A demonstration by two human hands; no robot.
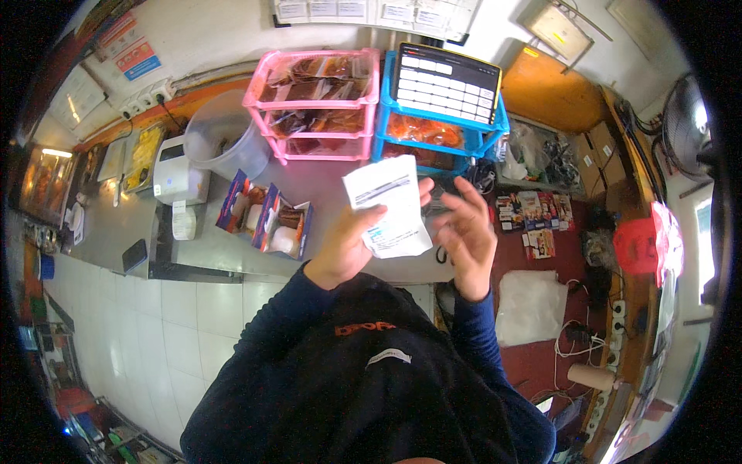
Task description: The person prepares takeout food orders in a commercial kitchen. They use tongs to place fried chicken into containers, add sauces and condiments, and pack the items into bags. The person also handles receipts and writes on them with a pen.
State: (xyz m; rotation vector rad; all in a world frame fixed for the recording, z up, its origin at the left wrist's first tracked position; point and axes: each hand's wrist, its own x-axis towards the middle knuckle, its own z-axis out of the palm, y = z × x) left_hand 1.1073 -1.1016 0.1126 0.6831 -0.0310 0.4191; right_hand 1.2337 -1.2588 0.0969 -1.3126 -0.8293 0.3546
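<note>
My left hand (348, 243) holds a printed paper slip (391, 214), its thumb lying over the front. The slip bears writing and is held up above the metal counter (226, 238). To the right of the slip is my right hand (466, 235), fingers spread and blurred, holding nothing that I can make out. Left of my left hand, two open cardboard food boxes (284, 226) stand side by side on the counter, with white rice and brown food inside. A receipt printer (181, 168) with a paper strip (183, 220) hanging out stands farther left.
Behind the counter stand a pink tiered rack (316, 105) of bagged sauces and a blue rack (432, 111) bearing a tablet (446, 81). A clear plastic bucket (223, 136) is beside the pink one. At right, plastic bags (530, 307) and leaflets (536, 211) lie on a red surface.
</note>
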